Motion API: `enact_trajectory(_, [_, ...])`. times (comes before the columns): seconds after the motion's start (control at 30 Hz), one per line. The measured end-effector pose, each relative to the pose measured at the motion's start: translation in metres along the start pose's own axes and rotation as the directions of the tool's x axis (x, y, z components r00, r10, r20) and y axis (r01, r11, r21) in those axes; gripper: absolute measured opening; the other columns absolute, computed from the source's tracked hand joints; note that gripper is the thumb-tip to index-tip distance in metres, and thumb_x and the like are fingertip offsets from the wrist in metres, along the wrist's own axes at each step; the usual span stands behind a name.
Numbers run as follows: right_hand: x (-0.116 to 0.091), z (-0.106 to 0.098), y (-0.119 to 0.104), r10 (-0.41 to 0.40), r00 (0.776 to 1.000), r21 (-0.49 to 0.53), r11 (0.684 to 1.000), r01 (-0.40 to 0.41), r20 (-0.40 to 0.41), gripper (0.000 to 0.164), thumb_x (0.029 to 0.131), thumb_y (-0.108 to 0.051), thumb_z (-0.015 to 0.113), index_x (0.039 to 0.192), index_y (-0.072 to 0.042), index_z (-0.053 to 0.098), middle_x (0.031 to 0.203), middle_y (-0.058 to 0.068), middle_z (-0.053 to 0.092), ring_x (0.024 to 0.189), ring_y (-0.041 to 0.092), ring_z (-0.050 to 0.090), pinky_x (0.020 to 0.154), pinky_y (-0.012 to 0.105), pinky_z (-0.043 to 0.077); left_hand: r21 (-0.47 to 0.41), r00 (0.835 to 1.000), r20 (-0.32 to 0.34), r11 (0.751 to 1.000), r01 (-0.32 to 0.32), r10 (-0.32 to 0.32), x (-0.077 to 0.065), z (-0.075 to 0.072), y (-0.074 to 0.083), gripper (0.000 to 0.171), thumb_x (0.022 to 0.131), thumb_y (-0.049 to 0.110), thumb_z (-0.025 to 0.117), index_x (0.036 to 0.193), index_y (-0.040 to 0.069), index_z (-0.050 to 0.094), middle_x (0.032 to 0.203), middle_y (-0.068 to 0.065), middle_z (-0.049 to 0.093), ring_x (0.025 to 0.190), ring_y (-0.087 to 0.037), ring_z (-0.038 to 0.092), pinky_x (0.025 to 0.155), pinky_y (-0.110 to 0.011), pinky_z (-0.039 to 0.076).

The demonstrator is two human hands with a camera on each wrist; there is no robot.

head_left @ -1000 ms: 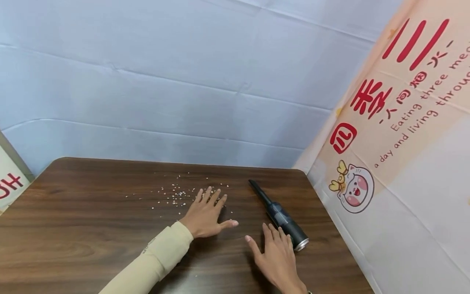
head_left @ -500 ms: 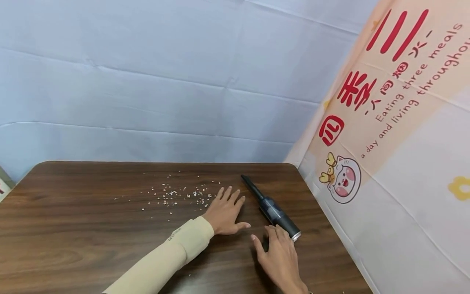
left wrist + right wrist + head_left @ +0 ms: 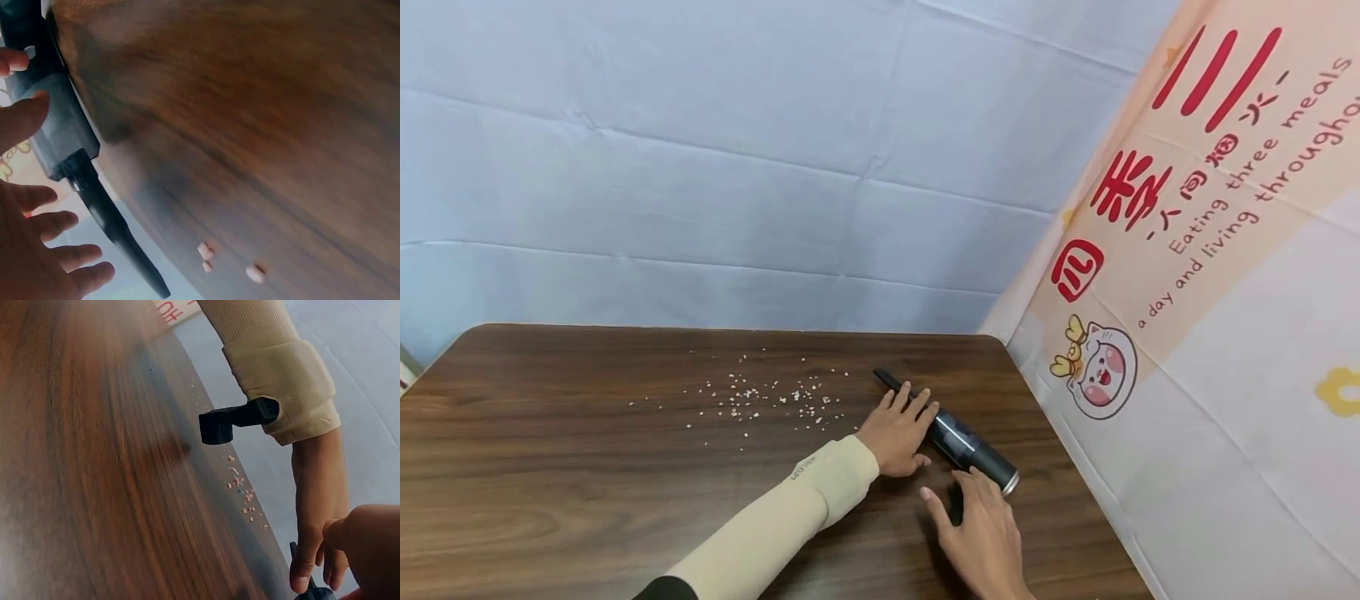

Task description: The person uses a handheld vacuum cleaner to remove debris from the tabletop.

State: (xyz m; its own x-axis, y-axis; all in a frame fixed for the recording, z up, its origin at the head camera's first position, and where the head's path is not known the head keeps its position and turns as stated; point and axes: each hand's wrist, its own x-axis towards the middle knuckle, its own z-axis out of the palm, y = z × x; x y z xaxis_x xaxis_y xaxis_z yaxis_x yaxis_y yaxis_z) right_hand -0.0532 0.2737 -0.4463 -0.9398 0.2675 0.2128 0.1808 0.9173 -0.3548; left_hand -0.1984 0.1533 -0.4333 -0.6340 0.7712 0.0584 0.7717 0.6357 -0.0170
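My left grip [image 3: 897, 437] hangs over the neck of the black hand vacuum [image 3: 970, 450], fingers spread and curled round nothing, with the thumb turned toward my right grip [image 3: 983, 529]. The vacuum lies on the brown surface [image 3: 587, 492], running slantwise: its thin nozzle [image 3: 886, 379] pokes out just beyond my left fingertips, the clear middle part sits to the right of that grip, and the thick back end lies just past the fingers of my right grip. Those right fingers are slightly bent, the thumb held well away from them, and I see nothing pinched between; something dark shows in the gap, but I cannot make out what. Whether any fingertip touches the vacuum I cannot tell. To the left of my left grip, pale crumbs [image 3: 784, 400] are scattered over the surface, the closest near my left wrist. I judge the step in hand to be reaching for the vacuum with both grips, with no hold on it yet. The next move seems to call for my right fingers and thumb to settle round the thick body, while my left grip steadies the neck without twisting the nozzle.
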Motion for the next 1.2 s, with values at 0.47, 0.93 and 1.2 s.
enact_trajectory(0.47, [-0.010, -0.005, 0.034, 0.248, 0.950, 0.161, 0.962, -0.218, -0.192, 0.051, 0.093, -0.043, 0.073, 0.118, 0.001, 0.066, 0.118, 0.020, 0.057, 0.109, 0.037, 0.054, 0.083, 0.058, 0.046, 0.021, 1.000, 0.010, 1.000, 0.002, -0.002, 0.012, 0.003, 0.020, 0.078, 0.097, 0.048, 0.067, 0.162, 0.025, 0.030, 0.155, -0.008, 0.045, 0.146, -0.034, 0.037, 0.117, -0.044, 0.034])
enact_trajectory(0.93, [0.007, -0.008, 0.063, 0.471, 0.869, 0.171, 0.853, -0.493, 0.156, 0.082, 0.092, -0.068, 0.058, 0.112, 0.012, 0.060, 0.095, 0.023, 0.067, 0.088, 0.039, 0.064, 0.074, 0.054, 0.049, 0.060, 0.996, -0.060, 0.996, 0.067, -0.063, 0.028, 0.016, 0.047, 0.073, 0.092, 0.047, 0.072, 0.155, 0.028, 0.042, 0.144, -0.010, 0.049, 0.133, -0.029, 0.050, 0.109, -0.044, 0.044])
enact_trajectory(1.2, [0.006, -0.008, 0.063, 0.484, 0.850, 0.425, 0.738, -0.524, 0.207, 0.078, 0.094, -0.054, 0.066, 0.122, 0.016, 0.045, 0.092, 0.022, 0.068, 0.080, 0.029, 0.068, 0.067, 0.033, 0.052, -0.006, 0.996, -0.048, 0.997, 0.079, -0.080, 0.030, 0.013, 0.051, 0.063, 0.091, 0.040, 0.076, 0.145, 0.022, 0.049, 0.134, -0.007, 0.055, 0.123, -0.025, 0.057, 0.104, -0.042, 0.047])
